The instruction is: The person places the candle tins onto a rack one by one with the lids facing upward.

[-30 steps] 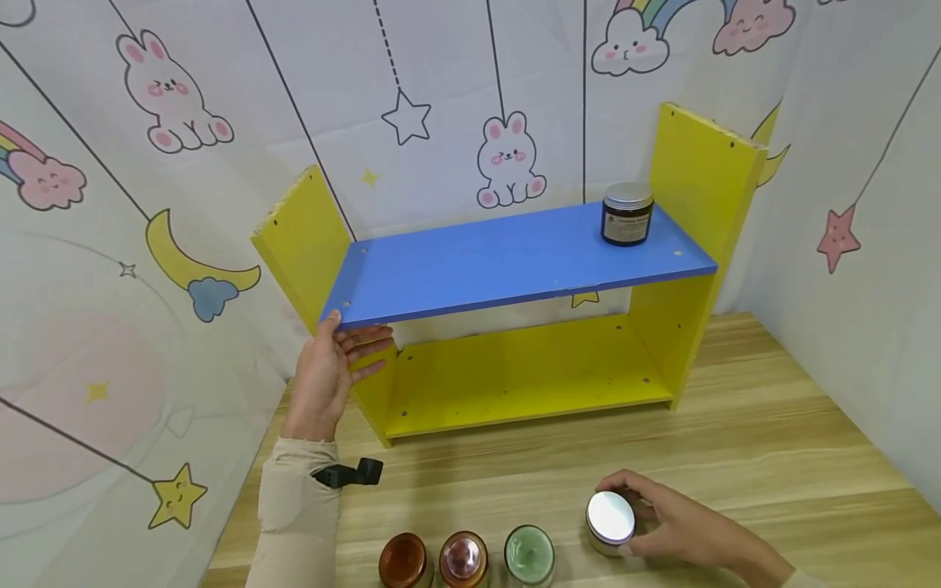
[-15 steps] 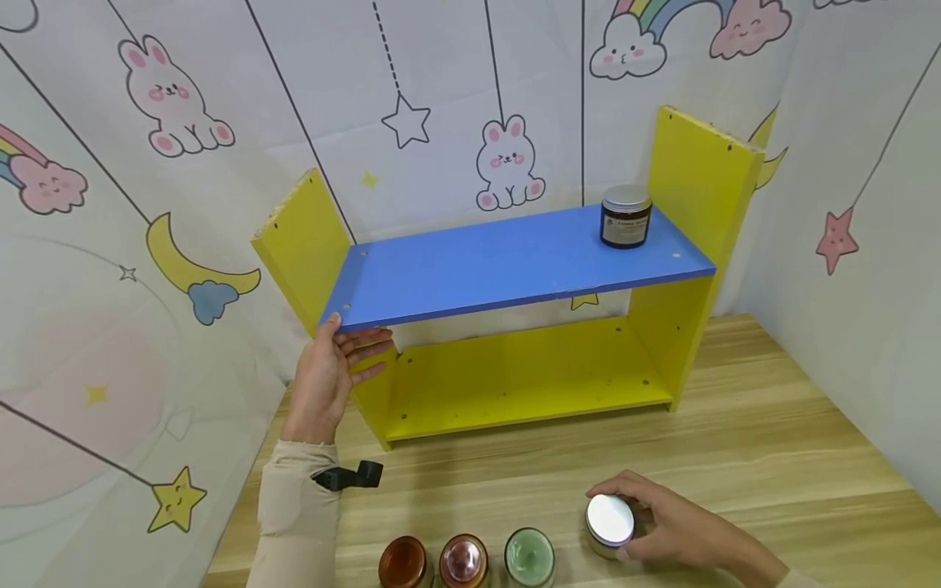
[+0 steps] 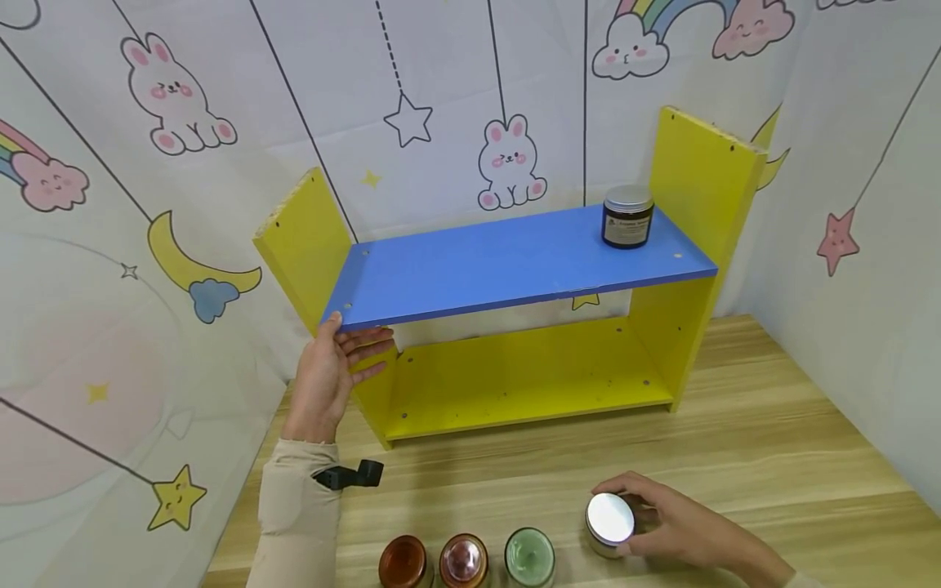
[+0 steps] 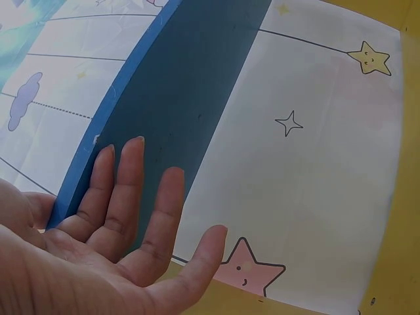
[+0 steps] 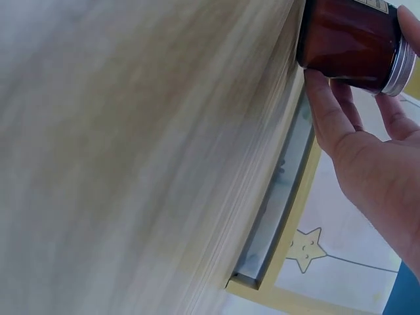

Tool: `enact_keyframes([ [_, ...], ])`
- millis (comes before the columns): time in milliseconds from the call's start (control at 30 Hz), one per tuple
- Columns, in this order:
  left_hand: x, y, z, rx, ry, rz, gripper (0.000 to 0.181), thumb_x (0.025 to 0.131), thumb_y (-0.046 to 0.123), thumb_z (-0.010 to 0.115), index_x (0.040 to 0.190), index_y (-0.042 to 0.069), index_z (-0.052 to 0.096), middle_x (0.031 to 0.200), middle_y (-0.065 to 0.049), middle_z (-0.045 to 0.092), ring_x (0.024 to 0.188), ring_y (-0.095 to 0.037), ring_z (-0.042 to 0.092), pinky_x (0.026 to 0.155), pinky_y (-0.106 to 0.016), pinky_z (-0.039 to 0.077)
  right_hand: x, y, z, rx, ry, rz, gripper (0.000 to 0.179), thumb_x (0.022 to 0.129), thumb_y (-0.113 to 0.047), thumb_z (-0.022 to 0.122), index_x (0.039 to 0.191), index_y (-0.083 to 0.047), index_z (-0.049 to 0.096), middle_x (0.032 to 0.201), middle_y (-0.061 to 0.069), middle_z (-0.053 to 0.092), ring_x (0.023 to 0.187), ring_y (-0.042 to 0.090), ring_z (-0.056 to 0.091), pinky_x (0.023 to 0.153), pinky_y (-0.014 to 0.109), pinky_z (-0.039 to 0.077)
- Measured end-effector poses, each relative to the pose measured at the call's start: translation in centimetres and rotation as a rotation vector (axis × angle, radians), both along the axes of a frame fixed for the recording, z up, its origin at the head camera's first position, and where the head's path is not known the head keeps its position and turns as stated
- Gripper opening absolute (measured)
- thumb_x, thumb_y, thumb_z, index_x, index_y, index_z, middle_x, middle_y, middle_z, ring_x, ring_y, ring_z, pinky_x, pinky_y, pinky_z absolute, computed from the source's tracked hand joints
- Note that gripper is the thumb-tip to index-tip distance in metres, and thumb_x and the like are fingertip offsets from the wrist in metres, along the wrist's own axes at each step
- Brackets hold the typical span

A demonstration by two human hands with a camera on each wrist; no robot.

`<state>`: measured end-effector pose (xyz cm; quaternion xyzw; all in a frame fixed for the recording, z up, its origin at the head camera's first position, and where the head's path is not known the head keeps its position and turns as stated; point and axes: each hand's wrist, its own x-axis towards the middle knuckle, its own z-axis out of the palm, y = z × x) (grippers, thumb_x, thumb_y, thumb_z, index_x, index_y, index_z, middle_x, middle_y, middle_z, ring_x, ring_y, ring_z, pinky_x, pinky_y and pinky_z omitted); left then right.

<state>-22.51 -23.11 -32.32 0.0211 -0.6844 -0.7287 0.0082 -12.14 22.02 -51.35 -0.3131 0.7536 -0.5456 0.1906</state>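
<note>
My left hand (image 3: 323,380) is at the left front corner of the blue shelf board (image 3: 515,265), with the thumb over its edge and the fingers spread beneath. In the left wrist view these fingers (image 4: 172,210) lie fairly straight along the board's underside (image 4: 190,98). My right hand (image 3: 680,523) holds a jar with a silver lid (image 3: 610,519) on the wooden table, thumb on one side and fingers on the other. In the right wrist view this jar (image 5: 351,42) is dark brown glass. Another dark jar with a silver lid (image 3: 627,219) stands at the board's right end.
Yellow side panels (image 3: 706,188) and a yellow lower board (image 3: 515,376) frame the shelf unit. Near the table's front stand a brown glass container (image 3: 404,562), a reddish one (image 3: 464,561) and a green one (image 3: 529,558). A printed cloth (image 3: 441,171) hangs behind.
</note>
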Motion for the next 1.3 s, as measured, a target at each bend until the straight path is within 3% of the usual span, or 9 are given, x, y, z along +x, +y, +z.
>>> enact_keyframes([
  [200,0.08,0.03,0.06,-0.009,-0.003,-0.006,0.062,0.110,0.051,0.025,0.139,0.004,0.055,0.109,0.003,0.076,0.115,-0.023,0.068,0.097,-0.045,0.048,-0.09,0.30,0.01,-0.004,-0.057,0.014,0.058,0.093,-0.017,0.075,0.143,-0.010,0.049,0.139,0.014,0.054,0.117,0.015,0.059,0.097,0.024,0.049],
  [600,0.03,0.03,0.20,-0.001,0.005,-0.009,0.061,0.110,0.050,0.025,0.138,0.005,0.056,0.109,0.003,0.076,0.111,-0.020,0.069,0.098,-0.046,0.048,-0.86,0.11,0.29,-0.042,-0.070,0.053,0.052,0.091,-0.013,0.076,0.138,-0.009,0.053,0.133,0.014,0.059,0.115,0.021,0.061,0.096,0.027,0.051],
  [1067,0.02,0.08,0.08,-0.001,-0.003,-0.003,0.062,0.110,0.050,0.024,0.141,0.004,0.052,0.109,0.002,0.076,0.113,-0.022,0.069,0.098,-0.046,0.048,-0.88,0.03,0.29,-0.022,-0.057,0.025,0.052,0.087,-0.014,0.080,0.133,-0.010,0.057,0.128,0.012,0.063,0.110,0.021,0.065,0.092,0.030,0.054],
  [1300,0.03,0.08,0.07,0.000,-0.001,-0.005,0.062,0.110,0.050,0.024,0.141,0.005,0.053,0.109,0.003,0.076,0.113,-0.021,0.069,0.098,-0.046,0.047,-0.91,0.01,0.50,0.009,-0.114,-0.014,0.048,0.088,-0.016,0.080,0.132,-0.013,0.059,0.128,0.012,0.063,0.110,0.018,0.064,0.091,0.030,0.054],
])
